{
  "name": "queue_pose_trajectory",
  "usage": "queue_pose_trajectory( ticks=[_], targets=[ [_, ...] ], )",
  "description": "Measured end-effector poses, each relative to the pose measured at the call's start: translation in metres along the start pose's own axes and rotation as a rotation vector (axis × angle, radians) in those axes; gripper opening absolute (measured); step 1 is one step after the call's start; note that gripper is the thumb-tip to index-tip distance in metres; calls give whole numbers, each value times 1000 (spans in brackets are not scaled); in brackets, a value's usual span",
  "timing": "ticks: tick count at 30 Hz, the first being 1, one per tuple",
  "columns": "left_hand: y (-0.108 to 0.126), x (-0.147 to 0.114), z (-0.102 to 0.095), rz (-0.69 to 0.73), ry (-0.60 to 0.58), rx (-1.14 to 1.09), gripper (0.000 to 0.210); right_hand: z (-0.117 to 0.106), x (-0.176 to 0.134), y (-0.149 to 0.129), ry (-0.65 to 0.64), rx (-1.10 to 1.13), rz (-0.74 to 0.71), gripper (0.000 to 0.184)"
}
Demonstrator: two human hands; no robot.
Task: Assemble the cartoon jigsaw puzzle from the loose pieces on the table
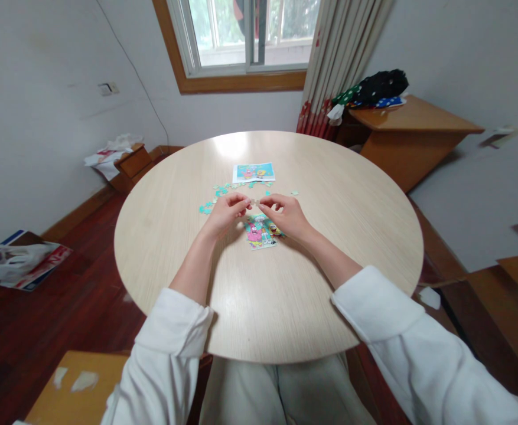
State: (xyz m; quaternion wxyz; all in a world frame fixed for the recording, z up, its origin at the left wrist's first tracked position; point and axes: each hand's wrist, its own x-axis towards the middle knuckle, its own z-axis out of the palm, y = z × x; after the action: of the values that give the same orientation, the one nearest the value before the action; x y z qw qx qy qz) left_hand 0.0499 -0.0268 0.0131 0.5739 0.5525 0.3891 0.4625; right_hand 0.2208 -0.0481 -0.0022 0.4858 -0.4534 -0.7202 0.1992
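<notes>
Beige tabletop (338,265), round, carries a partly joined puzzle (255,235) near its middle, on the wearer's side of the hands. Left hand (228,211) and right hand (287,215) meet, each fingertip grip closed on a small pale piece (255,202); whether one or two, cannot tell. Step in hand appears to be fine handling; the next move likely calls for steady fingers, clear of loose pieces (220,190) beyond. Edges lie well apart; bare room flanks both sides.

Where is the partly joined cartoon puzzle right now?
In the head view, the puzzle lies just below the picture's middle on the round table, on the wearer's side of the left hand, partly hidden by the right hand.
</notes>
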Motion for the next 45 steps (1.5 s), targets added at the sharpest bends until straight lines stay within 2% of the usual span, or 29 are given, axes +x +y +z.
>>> queue_pose_trajectory(
  ticks=[15,22,34,45],
  targets=[
    [-2,1,-1,-1,-52,-14,15,0,2,2,23,28,38,14],
    [-2,0,-1,11,-88,18,13,0,0,-1,-12,100,19,14],
    [-6,5,-4,53,-141,28,16,-5,-5,-4,-15,59,34,12],
    [-4,3,-2,28,-130,16,14,-5,-6,-4,-22,58,41,15]
  ],
)
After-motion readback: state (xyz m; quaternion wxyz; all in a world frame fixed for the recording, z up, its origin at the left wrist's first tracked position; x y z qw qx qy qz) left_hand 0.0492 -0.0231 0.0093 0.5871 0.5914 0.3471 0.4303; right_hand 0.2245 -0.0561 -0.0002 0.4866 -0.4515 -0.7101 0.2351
